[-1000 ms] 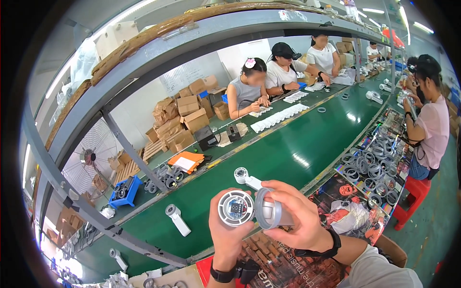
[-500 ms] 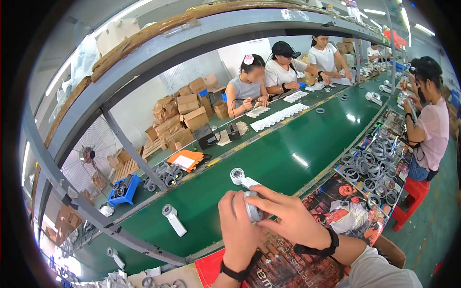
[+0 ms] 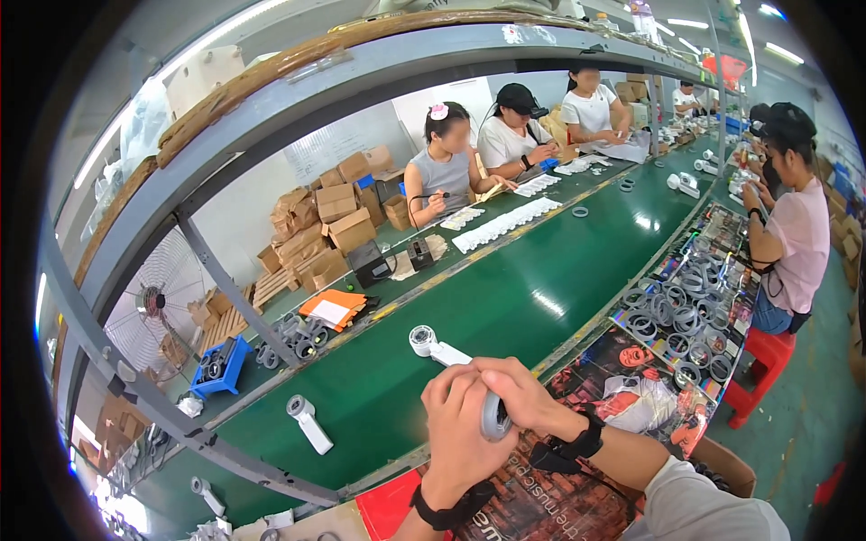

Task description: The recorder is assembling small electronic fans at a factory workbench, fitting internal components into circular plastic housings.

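Note:
My left hand [image 3: 462,417] and my right hand [image 3: 526,393] are closed together around a grey ring-shaped part [image 3: 494,417] with a dark inside. Fingers of both hands meet over its top, so much of it is hidden. Just beyond my fingers, a white handheld device with a round head [image 3: 437,345] lies on the green conveyor belt [image 3: 379,397]; my hands cover the end of its handle. Another white device [image 3: 309,424] of the same shape lies farther left on the belt.
Grey rings [image 3: 672,311] lie heaped on the printed bench top at right. A metal post [image 3: 216,261] and overhead shelf beam [image 3: 361,63] frame the belt. Across it are an orange folder [image 3: 332,308], a blue bin [image 3: 219,365] and co-workers. A person in pink [image 3: 803,225] works at right.
My right fingers have folded from spread across the ring to wrapped tightly over it, against my left hand. The belt devices sit slightly farther left and lower in the picture.

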`<state>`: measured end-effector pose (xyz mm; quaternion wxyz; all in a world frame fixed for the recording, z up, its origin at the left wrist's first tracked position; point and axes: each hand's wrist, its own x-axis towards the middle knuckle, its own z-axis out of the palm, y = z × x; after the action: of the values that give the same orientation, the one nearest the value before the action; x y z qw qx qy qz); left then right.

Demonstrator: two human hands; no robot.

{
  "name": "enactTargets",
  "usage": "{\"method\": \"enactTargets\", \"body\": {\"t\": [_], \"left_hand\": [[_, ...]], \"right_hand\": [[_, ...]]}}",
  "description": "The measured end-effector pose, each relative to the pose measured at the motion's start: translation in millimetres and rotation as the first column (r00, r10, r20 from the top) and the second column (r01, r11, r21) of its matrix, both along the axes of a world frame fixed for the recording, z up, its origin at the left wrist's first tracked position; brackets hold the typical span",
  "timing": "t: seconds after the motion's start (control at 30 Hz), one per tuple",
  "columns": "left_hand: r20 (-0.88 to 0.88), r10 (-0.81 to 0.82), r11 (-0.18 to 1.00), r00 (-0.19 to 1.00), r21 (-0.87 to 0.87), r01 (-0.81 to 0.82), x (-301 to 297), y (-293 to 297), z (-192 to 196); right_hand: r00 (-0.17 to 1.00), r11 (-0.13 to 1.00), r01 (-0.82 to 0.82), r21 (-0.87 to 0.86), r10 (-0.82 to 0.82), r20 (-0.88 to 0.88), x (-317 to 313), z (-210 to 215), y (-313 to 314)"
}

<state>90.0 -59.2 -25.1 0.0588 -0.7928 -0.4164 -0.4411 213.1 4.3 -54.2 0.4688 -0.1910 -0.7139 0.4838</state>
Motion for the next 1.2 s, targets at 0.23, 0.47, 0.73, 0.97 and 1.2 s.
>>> {"method": "enactTargets", "body": {"t": [0.23,0.47,0.73,0.97,1.2], "left_hand": [[0.357,0.094,0.987,0.930,-0.154,-0.041,-22.5,7.9,-6.3],[0.693,0.116,0.992,0.711,-0.121,-0.044,-64.5,25.7,-13.7],[0.152,0.397,0.911,0.905,-0.188,-0.368,-107.1,47.9,-24.5],[-0.094,0.448,0.777,0.889,-0.451,-0.439,-113.6,63.7,-48.7],[0.066,0.428,0.809,0.901,-0.473,-0.350,-147.0,42.1,-25.3]], "right_hand": [[0.992,0.994,-0.036,-0.107,0.023,-0.122,-6.7,4.2,-2.8],[0.937,0.831,-0.342,-0.438,0.336,-0.094,-11.0,26.6,-39.6],[0.985,0.906,-0.006,-0.424,0.079,0.154,-13.4,-43.7,34.5],[0.882,0.847,0.411,-0.337,-0.275,0.383,29.7,-114.0,105.6],[0.847,0.888,0.337,0.313,-0.431,0.311,-10.9,-57.3,72.2]]}}
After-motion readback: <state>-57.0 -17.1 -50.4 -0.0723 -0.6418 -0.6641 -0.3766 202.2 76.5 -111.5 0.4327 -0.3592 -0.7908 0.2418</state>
